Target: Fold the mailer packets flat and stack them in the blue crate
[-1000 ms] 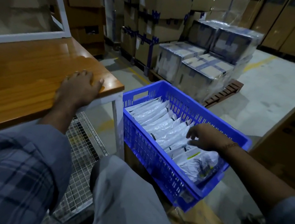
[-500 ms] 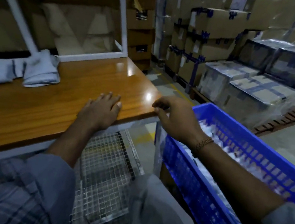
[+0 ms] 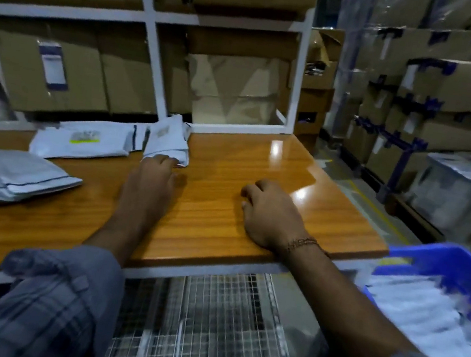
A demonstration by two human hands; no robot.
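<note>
Both grips have changed since a second ago. Then the right hand (image 3: 271, 213) was down in the blue crate (image 3: 440, 261) among the packets; now it is over the wooden table (image 3: 231, 159), fingers loosely curled, grasping nothing. The left hand (image 3: 151, 184), which lay flat at the table's edge, has reached forward, its fingertips touching the near edge of a small folded mailer packet (image 3: 168, 138); whether it pinches the packet I cannot tell. Beside it lies a flat white packet (image 3: 82, 138), with grey packets (image 3: 17, 175) at the left. Stacked packets (image 3: 421, 313) fill the crate at lower right.
</note>
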